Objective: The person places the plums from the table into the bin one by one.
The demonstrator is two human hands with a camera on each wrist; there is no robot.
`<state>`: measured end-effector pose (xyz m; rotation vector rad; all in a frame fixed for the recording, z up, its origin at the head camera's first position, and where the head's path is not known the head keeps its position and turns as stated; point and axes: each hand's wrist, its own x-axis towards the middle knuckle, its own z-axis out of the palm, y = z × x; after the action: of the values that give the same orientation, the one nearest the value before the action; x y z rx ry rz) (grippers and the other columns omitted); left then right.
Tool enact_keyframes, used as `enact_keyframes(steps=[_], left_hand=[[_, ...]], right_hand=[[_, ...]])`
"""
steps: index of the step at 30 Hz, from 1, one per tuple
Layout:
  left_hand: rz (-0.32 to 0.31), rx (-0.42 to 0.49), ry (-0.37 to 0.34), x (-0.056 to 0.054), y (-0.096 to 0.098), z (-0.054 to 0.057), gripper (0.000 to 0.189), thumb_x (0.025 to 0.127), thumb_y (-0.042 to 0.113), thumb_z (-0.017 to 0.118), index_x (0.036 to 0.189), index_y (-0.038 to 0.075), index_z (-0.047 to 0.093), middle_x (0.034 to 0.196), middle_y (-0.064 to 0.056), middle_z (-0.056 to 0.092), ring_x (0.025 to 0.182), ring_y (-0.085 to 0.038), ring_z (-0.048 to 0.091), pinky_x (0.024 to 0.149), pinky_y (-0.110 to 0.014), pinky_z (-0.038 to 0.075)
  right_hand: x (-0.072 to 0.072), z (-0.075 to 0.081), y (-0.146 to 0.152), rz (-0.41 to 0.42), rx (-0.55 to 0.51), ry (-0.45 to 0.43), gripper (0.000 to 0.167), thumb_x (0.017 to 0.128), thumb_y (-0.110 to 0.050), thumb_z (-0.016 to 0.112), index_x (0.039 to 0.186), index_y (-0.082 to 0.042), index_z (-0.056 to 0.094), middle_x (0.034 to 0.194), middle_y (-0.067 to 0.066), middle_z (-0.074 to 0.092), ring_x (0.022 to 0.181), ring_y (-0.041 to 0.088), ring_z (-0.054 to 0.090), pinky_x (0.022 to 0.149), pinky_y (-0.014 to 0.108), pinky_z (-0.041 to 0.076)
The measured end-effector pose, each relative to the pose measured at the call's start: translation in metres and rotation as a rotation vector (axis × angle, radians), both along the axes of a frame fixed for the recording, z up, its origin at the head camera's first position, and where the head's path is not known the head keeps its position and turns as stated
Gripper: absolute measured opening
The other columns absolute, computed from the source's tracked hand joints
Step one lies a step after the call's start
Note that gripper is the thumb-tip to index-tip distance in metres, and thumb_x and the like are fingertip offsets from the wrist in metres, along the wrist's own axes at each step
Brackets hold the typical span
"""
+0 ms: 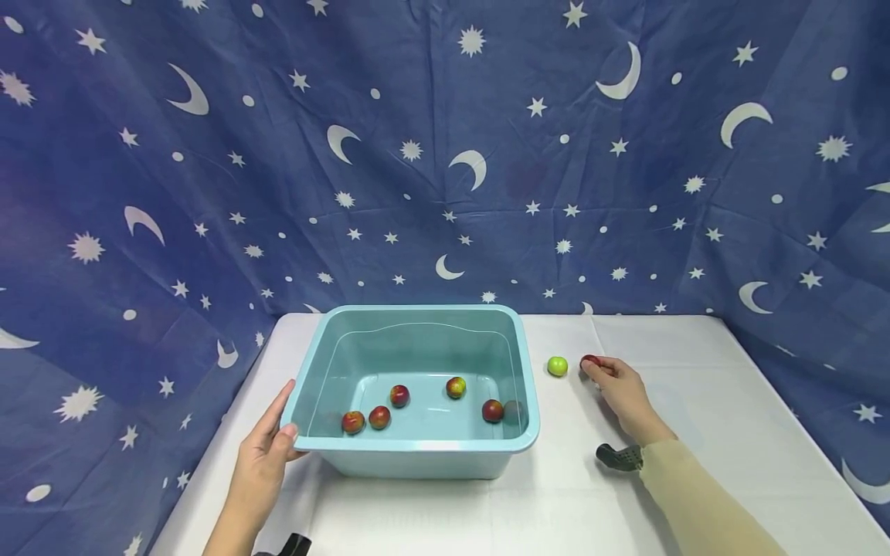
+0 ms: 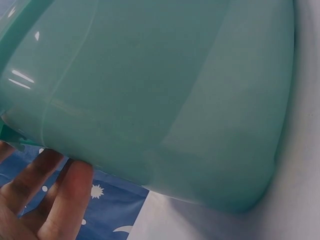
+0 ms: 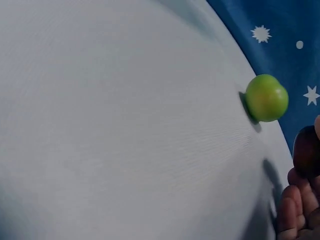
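Note:
In the head view my left hand (image 1: 263,450) holds the front left corner of a light blue plastic tub (image 1: 417,445), thumb at the rim. Its fingers (image 2: 72,195) lie against the tub's outer wall (image 2: 150,90) in the left wrist view. Over at the right, my right hand (image 1: 623,394) pinches a small dark red apple (image 1: 590,361) between thumb and fingertips. That apple (image 3: 305,152) is partly cut off in the right wrist view. Just left of it, a small green apple (image 1: 558,366) rests on the white table. Several small red apples (image 1: 399,396) lie spread on the tub's floor.
A white cloth (image 1: 556,502) covers the table. Behind and beside it hangs a dark blue curtain (image 1: 417,255) with moons and stars. A black strap piece (image 1: 619,457) sticks out at my right wrist, and another (image 1: 295,545) at my left.

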<state>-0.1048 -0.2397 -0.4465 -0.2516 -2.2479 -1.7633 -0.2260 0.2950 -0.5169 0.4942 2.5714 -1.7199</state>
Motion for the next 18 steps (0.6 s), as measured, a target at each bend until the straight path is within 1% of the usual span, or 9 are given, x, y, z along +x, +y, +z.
enact_keyframes(steps=[2, 5, 7, 9, 12, 15, 18], left_hand=[[0.006, 0.011, -0.001, 0.000, 0.002, 0.001, 0.051, 0.100, 0.004, 0.042, 0.150, 0.016, 0.038, 0.150, -0.014, 0.038, 0.113, -0.010, 0.056, 0.072, -0.029, 0.057], [0.013, 0.003, -0.001, 0.000, 0.003, 0.001, 0.051, 0.101, 0.005, 0.042, 0.150, 0.016, 0.038, 0.149, -0.013, 0.038, 0.112, -0.010, 0.056, 0.072, -0.028, 0.057], [0.015, -0.002, -0.001, 0.000, 0.003, 0.001, 0.051, 0.101, 0.005, 0.042, 0.150, 0.015, 0.038, 0.149, -0.013, 0.039, 0.111, -0.010, 0.057, 0.072, -0.029, 0.058], [0.011, -0.013, 0.002, 0.000, 0.001, 0.000, 0.051, 0.101, 0.005, 0.042, 0.150, 0.015, 0.037, 0.149, -0.014, 0.038, 0.112, -0.010, 0.056, 0.072, -0.029, 0.057], [0.000, -0.029, -0.002, 0.000, -0.001, -0.001, 0.052, 0.101, 0.006, 0.041, 0.151, 0.017, 0.035, 0.151, -0.015, 0.036, 0.113, -0.010, 0.055, 0.073, -0.029, 0.057], [-0.005, -0.043, -0.007, 0.000, -0.002, -0.001, 0.052, 0.102, 0.007, 0.041, 0.152, 0.019, 0.034, 0.151, -0.016, 0.035, 0.113, -0.009, 0.055, 0.074, -0.029, 0.057], [0.009, -0.036, -0.008, 0.000, 0.000, 0.000, 0.051, 0.102, 0.007, 0.041, 0.151, 0.020, 0.036, 0.150, -0.014, 0.037, 0.112, -0.009, 0.056, 0.073, -0.029, 0.057]], right_hand=[[0.000, 0.005, 0.001, -0.020, -0.012, -0.012, 0.075, 0.088, -0.059, 0.060, 0.136, -0.003, 0.048, 0.121, 0.013, 0.056, 0.103, 0.022, 0.052, 0.078, 0.026, 0.047], [-0.001, 0.015, 0.002, -0.050, -0.044, -0.012, 0.078, 0.087, -0.062, 0.059, 0.136, -0.003, 0.048, 0.124, 0.017, 0.056, 0.105, 0.026, 0.053, 0.082, 0.032, 0.048], [0.000, 0.023, 0.001, -0.051, -0.050, 0.000, 0.079, 0.086, -0.063, 0.058, 0.136, -0.003, 0.048, 0.127, 0.020, 0.055, 0.108, 0.030, 0.053, 0.086, 0.038, 0.047], [0.000, 0.033, 0.000, -0.025, -0.039, 0.032, 0.078, 0.087, -0.062, 0.057, 0.136, -0.002, 0.048, 0.129, 0.021, 0.055, 0.111, 0.033, 0.053, 0.089, 0.041, 0.046], [-0.002, 0.048, -0.002, 0.022, -0.010, 0.089, 0.076, 0.089, -0.061, 0.056, 0.135, -0.001, 0.049, 0.129, 0.021, 0.056, 0.110, 0.031, 0.055, 0.090, 0.038, 0.047], [-0.004, 0.063, -0.006, 0.050, 0.000, 0.140, 0.073, 0.089, -0.060, 0.056, 0.134, -0.002, 0.050, 0.125, 0.020, 0.058, 0.103, 0.024, 0.056, 0.086, 0.030, 0.049], [-0.006, 0.078, -0.014, 0.055, -0.016, 0.169, 0.071, 0.089, -0.059, 0.058, 0.132, -0.003, 0.052, 0.123, 0.018, 0.059, 0.099, 0.020, 0.056, 0.081, 0.024, 0.049]])
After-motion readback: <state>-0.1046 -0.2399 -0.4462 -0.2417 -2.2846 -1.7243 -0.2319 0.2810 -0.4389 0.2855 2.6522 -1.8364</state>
